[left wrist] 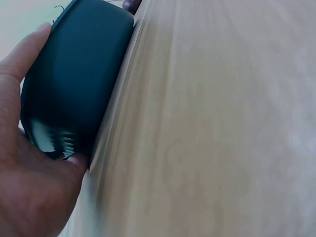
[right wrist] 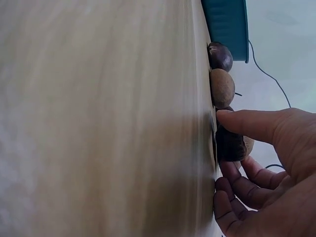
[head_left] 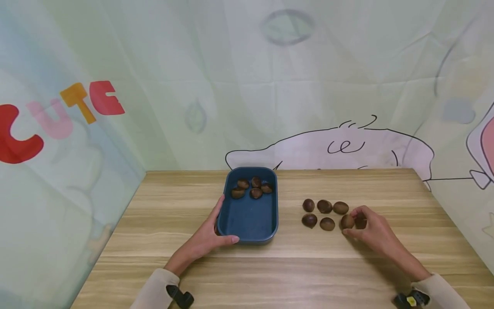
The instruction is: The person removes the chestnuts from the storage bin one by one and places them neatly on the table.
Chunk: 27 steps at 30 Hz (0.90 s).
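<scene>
A dark blue rectangular tray stands on the wooden table, with several brown chestnuts grouped at its far end. My left hand holds the tray's near left corner, the thumb lying along the near edge. In the left wrist view that hand spans the tray's end wall. To the right of the tray, my right hand pinches a chestnut between thumb and fingers, at the right end of the near row. In the right wrist view, the fingers partly hide this dark chestnut.
More loose chestnuts lie in two short rows between the tray and my right hand. The wooden table ends at the back against a printed curtain. Another curtain stretch stands along the left side.
</scene>
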Each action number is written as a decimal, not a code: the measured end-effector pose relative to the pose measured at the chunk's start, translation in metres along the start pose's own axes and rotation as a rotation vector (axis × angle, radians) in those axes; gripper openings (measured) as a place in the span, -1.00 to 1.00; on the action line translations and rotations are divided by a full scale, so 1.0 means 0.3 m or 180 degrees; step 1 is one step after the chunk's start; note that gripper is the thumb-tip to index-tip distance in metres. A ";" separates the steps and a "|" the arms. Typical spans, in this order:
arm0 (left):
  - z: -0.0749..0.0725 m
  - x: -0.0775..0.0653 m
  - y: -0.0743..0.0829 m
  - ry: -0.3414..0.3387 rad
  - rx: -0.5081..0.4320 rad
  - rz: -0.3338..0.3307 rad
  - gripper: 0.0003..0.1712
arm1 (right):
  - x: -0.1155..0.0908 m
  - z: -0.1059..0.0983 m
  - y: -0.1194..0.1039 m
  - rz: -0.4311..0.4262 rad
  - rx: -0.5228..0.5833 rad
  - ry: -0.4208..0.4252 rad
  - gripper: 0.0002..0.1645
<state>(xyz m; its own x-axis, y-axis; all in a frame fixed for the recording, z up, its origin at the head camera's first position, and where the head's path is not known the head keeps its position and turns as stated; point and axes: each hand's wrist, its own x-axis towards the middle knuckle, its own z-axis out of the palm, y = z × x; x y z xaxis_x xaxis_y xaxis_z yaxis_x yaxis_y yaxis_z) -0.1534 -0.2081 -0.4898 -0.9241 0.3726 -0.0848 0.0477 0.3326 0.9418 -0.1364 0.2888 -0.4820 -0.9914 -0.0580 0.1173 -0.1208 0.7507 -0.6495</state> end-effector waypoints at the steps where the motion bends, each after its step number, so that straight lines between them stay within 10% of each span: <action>1: 0.000 0.000 0.001 0.0001 0.0001 0.0004 0.51 | 0.000 0.000 0.001 -0.0015 0.0000 -0.0007 -0.40; 27: 0.000 0.000 0.002 0.0005 0.0033 0.0028 0.52 | -0.007 -0.069 -0.023 -0.0074 0.0047 0.0099 -0.47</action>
<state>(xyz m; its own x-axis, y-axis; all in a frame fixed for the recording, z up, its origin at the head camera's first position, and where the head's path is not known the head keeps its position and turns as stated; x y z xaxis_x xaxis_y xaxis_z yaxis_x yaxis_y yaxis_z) -0.1532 -0.2079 -0.4893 -0.9243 0.3742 -0.0759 0.0599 0.3383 0.9391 -0.1325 0.2974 -0.4622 -0.9863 -0.0547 0.1557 -0.1448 0.7396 -0.6572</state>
